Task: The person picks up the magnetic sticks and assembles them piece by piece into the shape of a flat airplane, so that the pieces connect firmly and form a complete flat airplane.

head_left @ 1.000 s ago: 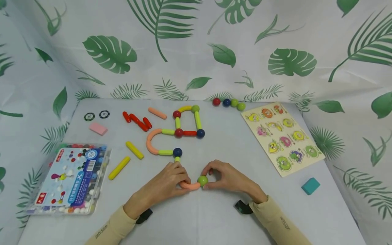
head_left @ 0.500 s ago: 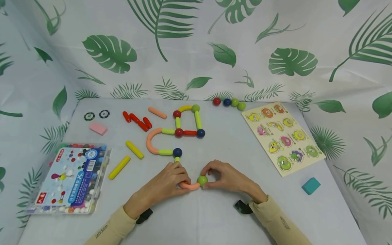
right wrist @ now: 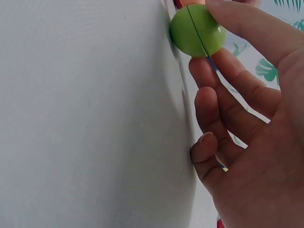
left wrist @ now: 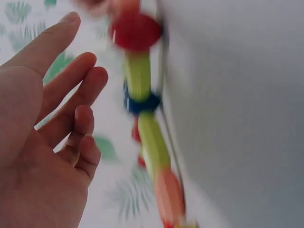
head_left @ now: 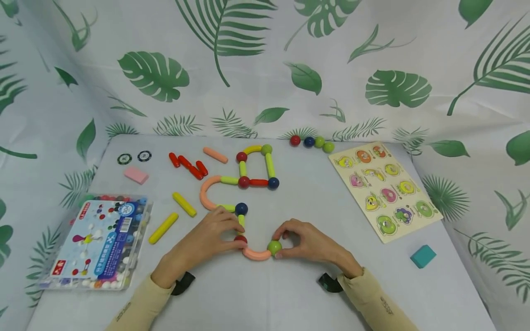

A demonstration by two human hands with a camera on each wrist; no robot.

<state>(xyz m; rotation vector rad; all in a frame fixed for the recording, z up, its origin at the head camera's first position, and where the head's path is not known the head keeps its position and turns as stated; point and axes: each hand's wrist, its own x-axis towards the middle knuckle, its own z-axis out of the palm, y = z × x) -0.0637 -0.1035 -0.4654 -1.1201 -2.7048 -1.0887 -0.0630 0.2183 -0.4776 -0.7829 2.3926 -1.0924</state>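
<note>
My right hand pinches a green ball between thumb and fingertips. A curved peach magnetic rod runs left from that ball to a red ball. Around the red ball hovers my left hand; the left wrist view shows its thumb and fingers spread, apart from the ball. A short lime rod links the red ball to a navy ball. Beyond it, the chain continues through another lime rod and a peach arc to a four-sided loop with a red rod.
Left lie yellow rods, short red rods, a straight peach rod, a pink block and a boxed bead set. Loose balls sit at the back. Right are a fruit puzzle board and a teal block.
My left hand has loosened from the curved peach rod and shifted left, uncovering the red ball and the rod's left end. The right hand stays at the green ball. The head view tilted slightly.
</note>
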